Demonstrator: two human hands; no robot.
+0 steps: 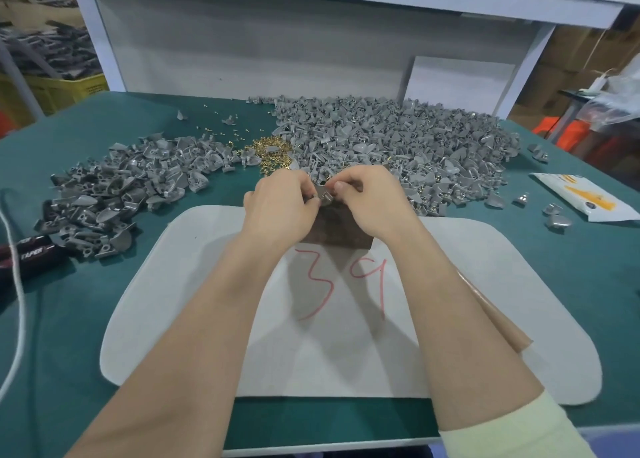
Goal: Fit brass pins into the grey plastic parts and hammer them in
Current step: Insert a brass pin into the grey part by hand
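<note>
— Head view: how do the left hand [277, 204] and the right hand [367, 197] stand?

— Both are curled, knuckles up, fingertips meeting over the far edge of a dark block [337, 230]. Between them sits one grey part [320, 194]. The left fingers wrap its near side and the right thumb and forefinger pinch its 3 o'clock edge.

— Is a pin going in?

— Something small shows under the part, but I cannot tell whether it is a pin.

— Where is the stock?

— From the hands, the heap of brass pins [270, 149] lies at 11 o'clock, near but apart from them. The big pile of grey parts [398, 135] spreads from 12 to 2 o'clock, its near edge just beside the right knuckles. A smaller pile of grey parts [128, 183] lies at 9 to 10 o'clock, well apart.

— And beneath the arms?

— The block rests on a white pad [173, 319] marked with red numerals, which lies on the green table [69, 336]. A black tool [31, 253] lies at 8 o'clock and a white packet [585, 197] at 3 o'clock.
</note>
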